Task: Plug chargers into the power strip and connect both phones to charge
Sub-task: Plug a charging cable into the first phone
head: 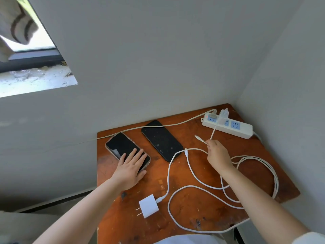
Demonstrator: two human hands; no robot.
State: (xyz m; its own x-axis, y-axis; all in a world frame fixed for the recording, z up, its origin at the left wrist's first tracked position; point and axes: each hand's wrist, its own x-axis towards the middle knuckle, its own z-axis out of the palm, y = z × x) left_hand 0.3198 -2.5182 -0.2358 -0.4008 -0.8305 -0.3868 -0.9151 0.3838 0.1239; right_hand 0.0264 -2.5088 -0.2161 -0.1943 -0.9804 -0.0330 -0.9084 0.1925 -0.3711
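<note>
**One charger in the strip, one loose on the desk**

Near edge of the desk (123, 226): white charger brick (149, 206) lies flat, prongs pointing toward the near-left corner, not plugged in. Its white cable (168, 175) runs from the brick up toward the middle of the desk, and its connector end (186, 153) lies free, just beside the black phone's near end. More white cable sits in loose loops (260, 173) along the right edge.

Mid desk: left hand (130, 168) rests flat, fingers spread and open, palm down on the near end of the left phone (121, 147); nothing gripped. Right hand (217, 154) is pinched shut on a second cable just behind its plug tip (197, 137), tip in the air and pointing left, touching no phone. Black phone (161, 140) lies face up between the two hands, screen dark, nothing connected.

Far right corner: white power strip (228, 126) against the wall. One charger (223, 114) is seated in it, and the held cable leads up to it. Another plug (213, 115) sits in the end socket, its cord (140, 128) running off the left edge.
</note>
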